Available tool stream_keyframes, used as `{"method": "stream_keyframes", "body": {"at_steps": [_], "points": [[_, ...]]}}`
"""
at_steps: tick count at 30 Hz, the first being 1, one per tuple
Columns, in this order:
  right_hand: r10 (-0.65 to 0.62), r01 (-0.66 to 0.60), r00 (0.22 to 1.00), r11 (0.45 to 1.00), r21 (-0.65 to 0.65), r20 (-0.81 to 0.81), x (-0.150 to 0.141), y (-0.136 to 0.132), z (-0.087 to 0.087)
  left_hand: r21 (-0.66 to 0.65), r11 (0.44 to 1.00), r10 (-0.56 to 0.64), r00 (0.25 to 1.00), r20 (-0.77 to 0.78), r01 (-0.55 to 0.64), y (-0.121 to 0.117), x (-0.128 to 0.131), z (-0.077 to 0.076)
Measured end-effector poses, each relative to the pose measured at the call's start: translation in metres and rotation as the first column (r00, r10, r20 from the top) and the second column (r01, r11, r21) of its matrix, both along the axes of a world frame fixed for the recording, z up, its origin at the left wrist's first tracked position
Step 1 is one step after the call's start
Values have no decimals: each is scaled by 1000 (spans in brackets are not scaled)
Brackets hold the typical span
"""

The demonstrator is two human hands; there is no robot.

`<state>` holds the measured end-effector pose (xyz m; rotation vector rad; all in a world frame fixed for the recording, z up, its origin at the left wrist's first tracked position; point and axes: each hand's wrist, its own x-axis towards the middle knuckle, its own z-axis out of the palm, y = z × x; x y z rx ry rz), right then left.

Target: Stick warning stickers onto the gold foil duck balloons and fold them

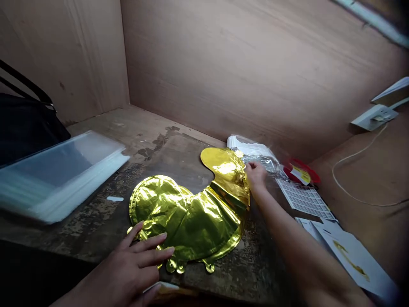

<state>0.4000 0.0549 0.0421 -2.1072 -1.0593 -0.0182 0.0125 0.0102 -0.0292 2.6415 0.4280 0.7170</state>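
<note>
The print on the white label sheet (303, 199), right of centre, and on the yellow label of the red roll (316, 174) is too small to read. A white card (345, 273) with a gold picture lies at lower right. A stack of clear plastic sleeves (64, 179) and a black bag (25, 123) fill the left side. The gold foil balloon (204, 221) lies flat at centre. The left hand (136, 260) is spread, fingertips over its lower left edge; the right hand (256, 175), arm stretched forward, pinches its upper right edge.

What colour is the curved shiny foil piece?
The curved shiny foil piece is metallic gold; see head view.
</note>
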Motion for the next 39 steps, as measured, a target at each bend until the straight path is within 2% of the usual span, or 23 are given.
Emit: {"method": "stream_keyframes", "body": {"at_steps": [2,3,4,5,6,7,8,9,11,12,13,14,16,20,27,28,31,32,33,35,39], "points": [[80,-79,997,997,-18,17,-38,-21,3,-109,994,-27,998,-60,20,0,-4,11],[154,-154,988,987,-43,7,-62,-36,5,-179,983,-50,995,-85,34,-1,-6,17],[280,-282,959,955,-94,-29,-86,-53,7,-255,966,-78,992,-94,51,-3,-9,22],[492,-498,867,850,-171,-79,-110,-71,10,-344,937,-93,992,-82,60,-5,-11,27],[646,-669,742,706,-230,-178,-132,-88,13,-453,891,-45,998,-36,24,-9,-13,31],[729,-774,633,590,-229,-260,-151,-104,15,-588,808,31,1000,4,-23,-14,-14,33],[754,-821,571,529,-217,-324,-166,-117,17,-730,681,116,993,23,-63,-19,-15,35],[743,-842,539,495,-216,-397,-177,-126,17,-854,512,198,980,19,-87,-25,-15,35],[662,-838,534,497,-226,-526,-187,-133,14,-982,172,291,956,-20,-73,-35,-14,33],[614,-829,539,507,-235,-577,-187,-133,12,-998,53,314,949,-23,-42,-39,-14,31],[573,-822,540,517,-240,-616,-186,-130,10,-1000,-22,337,941,-12,-5,-42,-13,29],[545,-816,540,525,-241,-641,-183,-127,9,-998,-62,361,933,8,33,-44,-12,28],[518,-819,531,516,-250,-670,-178,-121,9,-994,-85,401,915,32,72,-45,-12,26],[519,-847,507,445,-289,-688,-173,-118,16,-998,-59,450,893,4,34,-46,-10,26],[558,-851,522,385,-356,-645,-172,-118,15,-999,-54,479,878,-27,-1,-47,-8,27],[596,-838,545,408,-361,-591,-174,-119,15,-998,-62,484,874,-37,-9,-47,-8,27],[744,-769,632,569,-290,-217,-184,-121,12,-996,-81,506,860,-60,-22,-49,-6,25],[764,-762,637,603,-237,-101,-190,-123,11,-997,-81,509,859,-58,-19,-50,-5,25],[777,-766,629,612,-194,-30,-195,-124,9,-997,-73,512,858,-48,-12,-51,-5,24],[800,-793,599,588,-162,-27,-206,-127,5,-999,-39,509,861,-15,5,-53,-4,24],[768,-798,602,587,-137,-218,-215,-128,-4,-999,28,457,889,33,22,-54,-6,23]]}}
